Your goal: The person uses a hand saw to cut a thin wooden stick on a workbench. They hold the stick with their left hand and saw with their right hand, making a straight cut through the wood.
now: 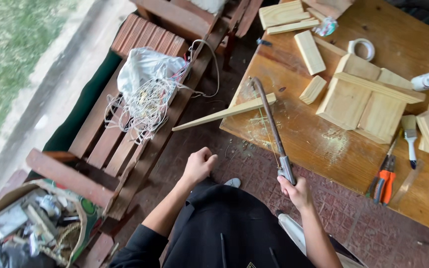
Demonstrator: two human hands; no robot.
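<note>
Right hand (296,191) fingers wrapped around hacksaw (270,124) handle; blade set on wood strip (224,113) overhanging table (323,149) edge. Left hand (199,164) fisted, held apart.

Daylight falls on a red patterned tile floor (254,164). A wooden table (323,149) stands at two o'clock, a slatted bench (110,144) at nine, grass (11,44) at eleven.

One saw (272,130), one slat (224,113), one birdhouse (368,101), one tape roll (362,48), one brush (410,135), one pair of pliers (384,179), one white bag (147,72), one table (319,149). Two hands: left (199,164), right (296,191).
</note>
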